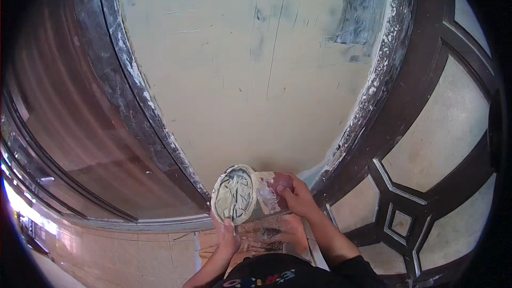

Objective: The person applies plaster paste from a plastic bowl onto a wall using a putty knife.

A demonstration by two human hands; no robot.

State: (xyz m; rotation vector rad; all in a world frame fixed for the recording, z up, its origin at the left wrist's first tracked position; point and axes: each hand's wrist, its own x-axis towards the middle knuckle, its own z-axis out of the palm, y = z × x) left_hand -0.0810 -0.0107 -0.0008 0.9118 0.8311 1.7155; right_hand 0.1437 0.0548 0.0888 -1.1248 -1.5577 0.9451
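Observation:
My left hand (229, 239) grips a round tub (214, 198) by its near rim, with the thumb over the edge. Pale, cream-coloured putty (233, 194) lies inside, streaked and uneven. From the right, my right hand (300, 198) holds a flat, reddish-brown putty spreader (279, 185), fingers closed on its right end. Cream putty coats the spreader's left part, which is right beside the tub's right rim; whether they touch I cannot tell. Both hands are in front of the lower part of a panel (240, 106) smeared with cream filler.
Dark, paint-flecked frame strips (133, 80) border the panel on both sides. At right stands a dark wooden lattice (368, 181) with pale panes; at left, a brown glossy panel (58, 90). Below lie floor tiles (128, 250) and a stained orange-brown sheet (296, 234).

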